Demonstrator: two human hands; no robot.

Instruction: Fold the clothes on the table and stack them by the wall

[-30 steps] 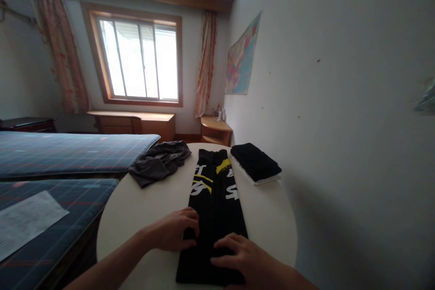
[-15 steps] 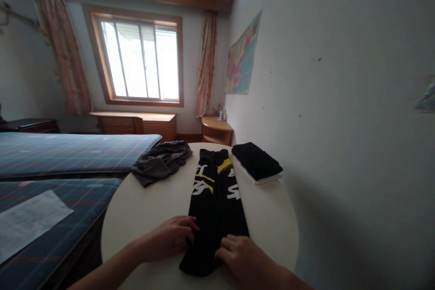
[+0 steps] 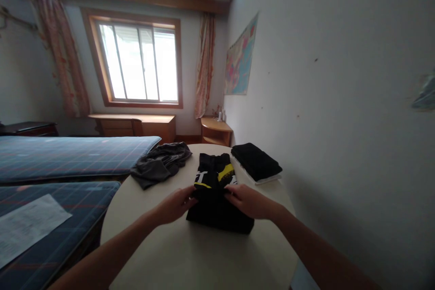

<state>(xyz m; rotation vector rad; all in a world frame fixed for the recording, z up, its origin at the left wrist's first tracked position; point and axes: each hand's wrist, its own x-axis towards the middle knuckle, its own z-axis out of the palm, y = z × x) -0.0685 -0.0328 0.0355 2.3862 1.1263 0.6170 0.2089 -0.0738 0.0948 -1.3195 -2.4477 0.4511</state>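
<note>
A black T-shirt (image 3: 220, 215) with white lettering and yellow print lies folded into a strip on the round white table (image 3: 163, 253). Its near part is doubled over toward the far end, so the lower print is covered. At the left end of the turned-over edge, my left hand (image 3: 175, 205) pinches the cloth. My right hand (image 3: 249, 200) is closed on the same edge at the right. The fingertips of both hands are partly hidden against the black fabric.
A crumpled dark grey garment (image 3: 163, 163) sits at the table's far left. Far right, folded black clothing (image 3: 256, 161) rests on something white beside the wall. Plaid mattresses (image 3: 78, 156) stand left, one bearing a paper sheet (image 3: 32, 226).
Both hands have moved away from me, carrying the T-shirt's near end up and over onto its middle. The strip is now much shorter.
</note>
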